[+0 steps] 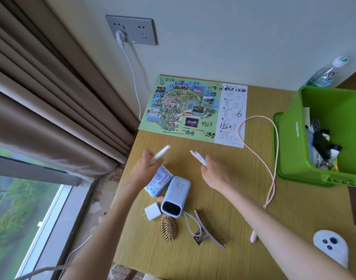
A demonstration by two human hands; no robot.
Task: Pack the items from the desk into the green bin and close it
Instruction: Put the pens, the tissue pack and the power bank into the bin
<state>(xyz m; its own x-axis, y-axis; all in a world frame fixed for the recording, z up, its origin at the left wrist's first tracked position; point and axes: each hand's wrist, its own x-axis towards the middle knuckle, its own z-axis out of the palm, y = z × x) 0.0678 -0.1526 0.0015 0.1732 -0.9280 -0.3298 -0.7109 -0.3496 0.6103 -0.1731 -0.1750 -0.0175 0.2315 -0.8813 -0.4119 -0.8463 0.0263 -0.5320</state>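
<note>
Handwriting in black marker covered the printed park map (193, 110) at the far end of the desk (223, 199). You could read "1260", "4968" and a lone "6"; the rest was too crowded. Small white lettering on the side of the green bin (322, 110) seemed to read "STORAGE BOX". Faint digits on the pale blue power bank (176, 196) were too dim to be sure of.

Your left hand (146, 168) gripped a white marker pen (161, 153). Its long axis ran away from you and leaned right, pink tip toward the map. Your right hand (215, 172) pinched two pens (198, 157), one pink and one blue, side by side, pointing away from you and leaning left. Both hands hovered over the middle of the desk.

The green bin sat at the desk's right edge, open and tipped so that its mouth faced you, with papers, something black and a small tube inside.

Near you lay a tissue pack (159, 180) touching the power bank, a white charger plug (153, 211), a wooden hairbrush (168, 228), a hair claw clip (207, 229) and a white phone (330, 247). A pink cable (270, 158) looped between map and bin.

The desk had a yellow wood grain and met a pale wall bearing a grey socket plate (131, 30). Beige curtains (51, 98) and a window (21, 209) onto trees were on your left. A water bottle (324, 73) stood behind the bin.
</note>
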